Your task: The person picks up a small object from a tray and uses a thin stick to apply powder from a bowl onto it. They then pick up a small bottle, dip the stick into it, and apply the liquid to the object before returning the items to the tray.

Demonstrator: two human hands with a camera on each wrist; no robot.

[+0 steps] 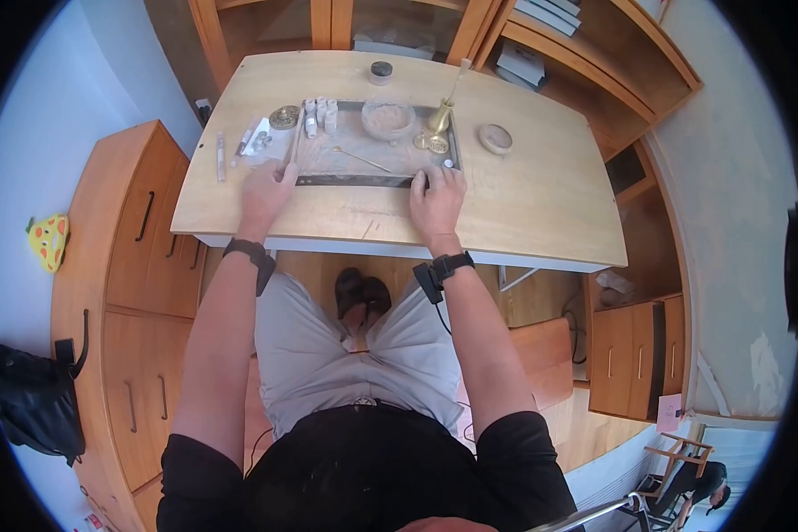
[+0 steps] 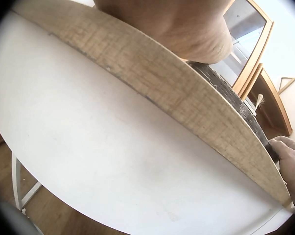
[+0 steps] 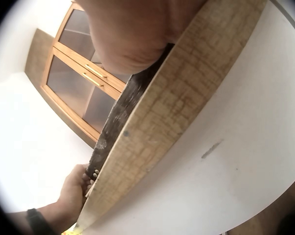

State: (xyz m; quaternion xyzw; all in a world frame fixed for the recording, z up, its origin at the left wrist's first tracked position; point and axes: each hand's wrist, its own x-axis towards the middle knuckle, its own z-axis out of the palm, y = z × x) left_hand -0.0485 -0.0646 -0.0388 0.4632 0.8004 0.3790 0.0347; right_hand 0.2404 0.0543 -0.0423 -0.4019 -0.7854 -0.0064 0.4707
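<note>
Both hands at the tray now! The left grip [image 1: 266,193], a bare hand above a black wristband, pinches the near-left corner of the dark-walled rectangular tray [image 1: 355,181], and the right grip [image 1: 437,195] has its fingers curled over the tray's near wall towards the right end. That tray lies flat on the pale wooden table [image 1: 532,208] — around the middle, a little closer to the left edge than the right, with a bare strip between it and the near edge.

Inside, on the side towards the table's far edge, there's a cluster of small white cylindrical containers [image 1: 311,127], then a pale round bowl [image 1: 387,136] holding pinkish powder, then a brass-coloured vase [image 1: 441,117] with thin tools upright in it. Small round brass-coloured pieces [image 1: 436,144] sit just beside the vase, and a slender brass-coloured stick [image 1: 363,160] lies aslant nearer the front wall. Over towards the table's right edge, well apart from the right grip — a round shallow pale container [image 1: 496,138].
</note>
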